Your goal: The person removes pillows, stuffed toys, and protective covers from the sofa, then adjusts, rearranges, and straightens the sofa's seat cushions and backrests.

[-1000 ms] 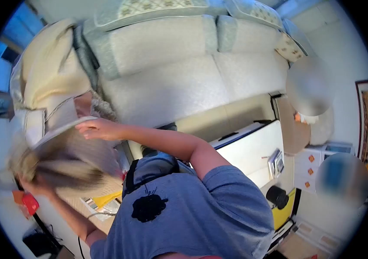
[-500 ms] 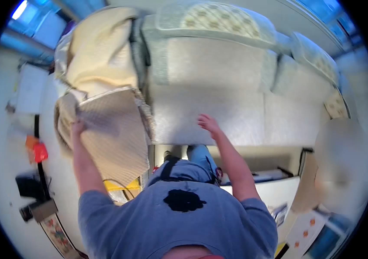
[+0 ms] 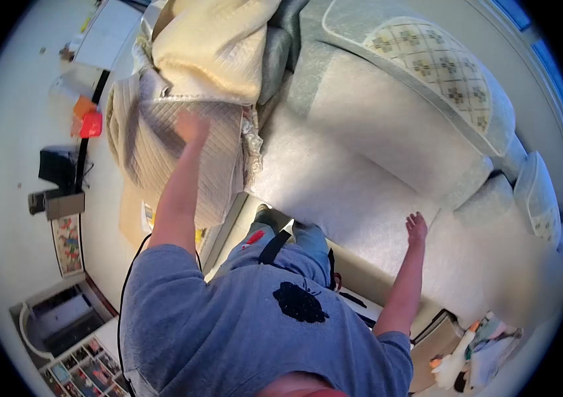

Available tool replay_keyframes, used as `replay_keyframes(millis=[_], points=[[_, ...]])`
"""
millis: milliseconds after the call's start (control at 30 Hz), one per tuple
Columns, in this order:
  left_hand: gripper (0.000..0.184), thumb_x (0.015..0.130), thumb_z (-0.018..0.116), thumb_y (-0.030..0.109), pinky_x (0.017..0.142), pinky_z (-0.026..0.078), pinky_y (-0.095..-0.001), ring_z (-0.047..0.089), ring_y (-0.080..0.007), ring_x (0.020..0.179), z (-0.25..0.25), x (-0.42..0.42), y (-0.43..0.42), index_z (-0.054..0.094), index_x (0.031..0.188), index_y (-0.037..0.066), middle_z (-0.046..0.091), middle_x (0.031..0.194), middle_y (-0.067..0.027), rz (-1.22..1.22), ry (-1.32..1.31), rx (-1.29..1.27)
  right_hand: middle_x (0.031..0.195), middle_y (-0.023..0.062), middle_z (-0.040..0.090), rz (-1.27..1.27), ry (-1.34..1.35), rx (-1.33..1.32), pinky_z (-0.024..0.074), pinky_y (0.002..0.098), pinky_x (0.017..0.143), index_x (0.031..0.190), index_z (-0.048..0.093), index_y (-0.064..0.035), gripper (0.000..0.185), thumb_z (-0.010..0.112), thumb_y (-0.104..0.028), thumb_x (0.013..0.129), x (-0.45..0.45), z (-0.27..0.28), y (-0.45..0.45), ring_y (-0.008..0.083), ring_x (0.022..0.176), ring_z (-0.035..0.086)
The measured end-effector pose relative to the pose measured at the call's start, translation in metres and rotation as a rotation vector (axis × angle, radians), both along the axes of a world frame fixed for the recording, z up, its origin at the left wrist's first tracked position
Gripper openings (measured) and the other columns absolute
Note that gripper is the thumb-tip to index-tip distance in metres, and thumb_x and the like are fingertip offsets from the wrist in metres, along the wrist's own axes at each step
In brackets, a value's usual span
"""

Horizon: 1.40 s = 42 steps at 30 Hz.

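My left hand, blurred by motion, is over the beige quilted cover, which drapes across the left end of the sofa. Its fingers are too smeared to show whether they hold the fabric. A cream quilted blanket lies bunched just beyond the cover, along its lace-like trim. Out to the right, my right hand has its fingers spread and holds nothing. It is above the pale sofa seat; whether it touches the seat is unclear.
A patterned cloth covers the sofa backrest. On the left floor are a red bag, a black chair-like object and a box. Clothes or fabric are piled at lower right, near a blurred patch.
My view has turned and shifted. My left hand has moved from the cover's left edge to its upper middle. My right hand has swung farther right over the seat.
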<state>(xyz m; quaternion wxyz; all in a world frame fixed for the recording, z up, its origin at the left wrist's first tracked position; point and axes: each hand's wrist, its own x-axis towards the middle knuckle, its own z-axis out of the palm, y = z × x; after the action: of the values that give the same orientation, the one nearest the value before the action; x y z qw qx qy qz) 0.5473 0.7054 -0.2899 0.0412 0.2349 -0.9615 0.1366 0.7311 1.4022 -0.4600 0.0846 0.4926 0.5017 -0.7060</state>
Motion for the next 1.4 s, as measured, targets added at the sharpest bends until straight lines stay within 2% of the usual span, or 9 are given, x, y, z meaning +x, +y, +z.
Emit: replay_keyframes(millis=[133,333,433,633,833,900,967,1100,1400], points=[[0.050,0.067,0.061,0.032,0.094,0.030,-0.0473,0.037,-0.0317,0.116,-0.056,-0.022,0.049,0.054,0.113,0.016,0.041,0.126,-0.0135,-0.230,-0.123,0.199,0.115,0.0105,0.049,0.139,-0.068,0.317,0.0397,0.0355,0.083,0.124,0.040,-0.0079,0.048,0.053,-0.030,0.084,-0.065,-0.016,0.054,0.0210,0.099,0.049],[0.054,0.074,0.058,0.042,0.097,0.031,-0.0412,0.040,-0.0294,0.117,-0.106,-0.069,0.150,0.050,0.118,0.013,0.044,0.126,-0.0135,-0.391,-0.258,0.505,0.128,0.0176,0.041,0.278,0.007,1.006,0.0346,0.0372,0.093,0.129,0.032,0.0008,0.061,0.051,-0.036,0.084,-0.158,-0.003,0.131,0.0291,0.114,0.043],[0.059,0.075,0.057,0.043,0.097,0.031,-0.0399,0.040,-0.0296,0.116,-0.123,-0.099,0.177,0.045,0.123,0.009,0.043,0.127,-0.0149,-0.426,-0.240,0.623,0.120,0.0229,0.047,0.248,0.150,1.013,0.0372,0.0380,0.091,0.123,0.039,0.0053,0.061,0.051,-0.039,0.084,-0.180,-0.010,0.158,0.0336,0.112,0.045],[0.076,0.073,0.057,0.048,0.095,0.035,-0.0370,0.043,-0.0321,0.114,-0.122,-0.147,0.228,0.032,0.130,0.004,0.042,0.126,-0.0193,-0.177,-0.194,0.819,0.103,0.0206,0.059,0.289,-0.252,1.266,0.0446,0.0424,0.082,0.111,0.051,0.0056,0.071,0.060,-0.053,0.072,-0.196,0.004,0.150,0.0363,0.095,0.056],[0.079,0.072,0.057,0.048,0.099,0.031,-0.0348,0.035,-0.0294,0.122,-0.163,-0.154,0.232,0.028,0.132,0.006,0.033,0.134,-0.0156,-0.150,-0.150,0.899,0.097,0.0234,0.059,0.379,-0.211,1.484,0.0454,0.0437,0.079,0.111,0.050,0.0035,0.075,0.066,-0.053,0.065,-0.189,-0.007,0.151,0.0362,0.091,0.057],[0.078,0.071,0.058,0.049,0.099,0.030,-0.0381,0.034,-0.0262,0.123,-0.146,-0.143,0.217,0.029,0.131,0.010,0.031,0.136,-0.0139,-0.302,-0.291,0.884,0.097,0.0241,0.059,0.406,-0.204,1.445,0.0456,0.0439,0.078,0.112,0.049,0.0037,0.074,0.066,-0.052,0.066,-0.190,-0.001,0.148,0.0370,0.090,0.057],[0.069,0.074,0.057,0.045,0.100,0.027,-0.0450,0.031,-0.0255,0.125,-0.118,-0.129,0.197,0.031,0.131,0.013,0.030,0.137,-0.0122,-0.293,-0.534,0.438,0.097,0.0247,0.058,0.429,-0.206,1.413,0.0458,0.0440,0.077,0.114,0.048,0.0038,0.073,0.065,-0.050,0.068,-0.189,0.001,0.151,0.0378,0.089,0.057],[0.057,0.084,0.043,0.032,0.102,0.014,-0.0533,0.023,-0.0303,0.128,-0.107,-0.112,0.117,0.023,0.136,0.021,0.026,0.140,-0.0096,-0.162,-0.523,-0.329,0.097,0.0245,0.058,0.527,-0.262,1.560,0.0458,0.0446,0.076,0.116,0.046,0.0034,0.069,0.063,-0.046,0.072,-0.182,-0.019,0.162,0.0387,0.088,0.057],[0.040,0.084,0.043,0.015,0.103,0.012,-0.0521,0.039,-0.0230,0.117,-0.057,-0.037,-0.008,0.044,0.123,0.021,0.053,0.111,-0.0056,-0.204,-0.648,-0.258,0.112,0.0305,0.044,0.550,-0.318,1.462,0.0446,0.0449,0.078,0.126,0.029,0.0022,0.077,0.059,-0.047,0.075,-0.179,-0.020,0.145,0.0436,0.099,0.047]])
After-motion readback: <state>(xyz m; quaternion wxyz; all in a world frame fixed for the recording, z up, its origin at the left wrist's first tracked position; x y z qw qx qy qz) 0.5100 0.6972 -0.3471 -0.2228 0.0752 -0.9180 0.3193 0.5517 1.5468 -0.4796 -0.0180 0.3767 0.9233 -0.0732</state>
